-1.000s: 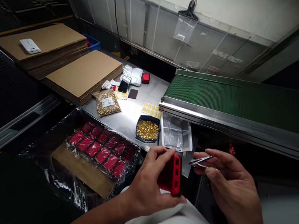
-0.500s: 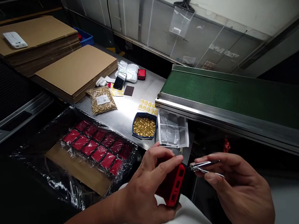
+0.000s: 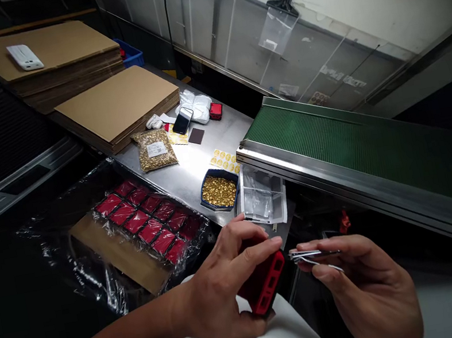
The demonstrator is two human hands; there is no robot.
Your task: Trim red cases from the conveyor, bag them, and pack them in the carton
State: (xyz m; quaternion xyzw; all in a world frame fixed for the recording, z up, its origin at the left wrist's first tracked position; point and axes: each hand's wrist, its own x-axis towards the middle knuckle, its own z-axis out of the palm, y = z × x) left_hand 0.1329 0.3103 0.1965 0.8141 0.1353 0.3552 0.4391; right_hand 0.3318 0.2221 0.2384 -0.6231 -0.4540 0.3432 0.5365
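My left hand (image 3: 219, 281) is closed around a red-and-black power bank (image 3: 268, 284), held tilted over my lap. Several port openings show along its red end. To the right, my right hand (image 3: 369, 283) pinches a silver nail clipper (image 3: 311, 255) between thumb and fingers. The clipper's jaws point left at the power bank's upper corner, close beside it; whether they touch it I cannot tell. Beyond the hands, a dark tray (image 3: 218, 190) full of small gold pieces stands on the metal table (image 3: 226, 131), beside a white-rimmed bin (image 3: 281, 216) with clear plastic bags.
A plastic-lined box holds red-and-black units (image 3: 148, 223) at left. Cardboard stacks (image 3: 118, 100), a bag of gold pieces (image 3: 155, 149), a phone (image 3: 182, 120) and yellow stickers (image 3: 224, 160) lie farther back. The green conveyor (image 3: 312, 139) runs along the right.
The right hand and nail clipper have shifted slightly right and down in view, and the clipper's levers look closer together. The left hand still grips the power bank.
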